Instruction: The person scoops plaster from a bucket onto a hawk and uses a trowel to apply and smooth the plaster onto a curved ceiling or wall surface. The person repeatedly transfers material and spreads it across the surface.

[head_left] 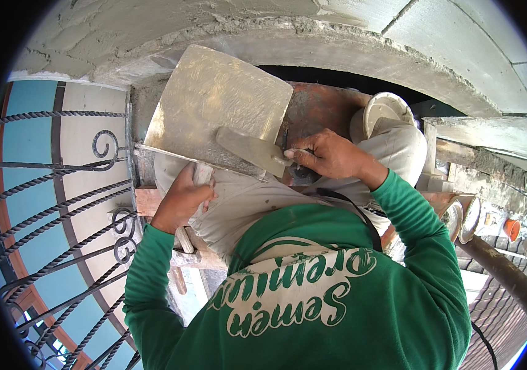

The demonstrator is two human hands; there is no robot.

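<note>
My left hand [183, 196] is closed around the pale, worn handle of a plasterer's hawk [229, 89]. Its broad, roughly square plate tilts in front of my knees, smeared with a thin film of wet grey mortar. With my right hand [331, 155] I grip a trowel [248, 150]; the handle is mostly hidden by my fingers. The trowel's long, round-ended blade points left across the near right part of the hawk's plate and overlaps it. Whether the blade touches the plate I cannot tell.
A fresh mortar band [90, 46] and grey block wall [461, 37] curve ahead. A whitish bucket [390, 102] stands by my right knee. Twisted iron railings [60, 179] run along the left. At far right are a thick pole [504, 274] and a small orange bucket [512, 229].
</note>
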